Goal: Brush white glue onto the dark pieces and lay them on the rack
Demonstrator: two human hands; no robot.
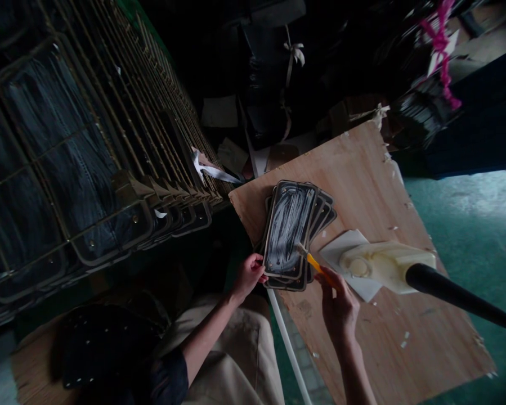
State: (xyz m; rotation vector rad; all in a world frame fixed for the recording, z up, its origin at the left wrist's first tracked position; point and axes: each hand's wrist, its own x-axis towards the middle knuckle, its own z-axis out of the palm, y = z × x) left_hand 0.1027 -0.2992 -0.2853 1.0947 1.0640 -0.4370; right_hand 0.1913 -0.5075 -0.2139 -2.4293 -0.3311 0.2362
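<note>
A stack of dark rectangular panels (pixel 329 215) with rounded, light-edged corners lies fanned on a wooden board. The top panel (pixel 290 228) bears white streaky smears and small brass-coloured dots near its corners. My left hand (pixel 251 274) pinches the top panel's near left corner between thumb and fingers. In my right hand (pixel 339 306) is a brush with a yellow handle (pixel 313 262); its bristles touch the right part of the smeared surface. Right of the stack, a translucent plastic bottle (pixel 388 264) with a long black tapered nozzle (pixel 459 295) lies over white sheets (pixel 349 241).
The wooden board (pixel 404 349) has rough edges and small white scraps on it. At left stands a wire rack (pixel 88 140) holding more smeared dark panels. Dark tied bundles (pixel 265 73) sit behind, and a pink cord (pixel 440 45) hangs at upper right.
</note>
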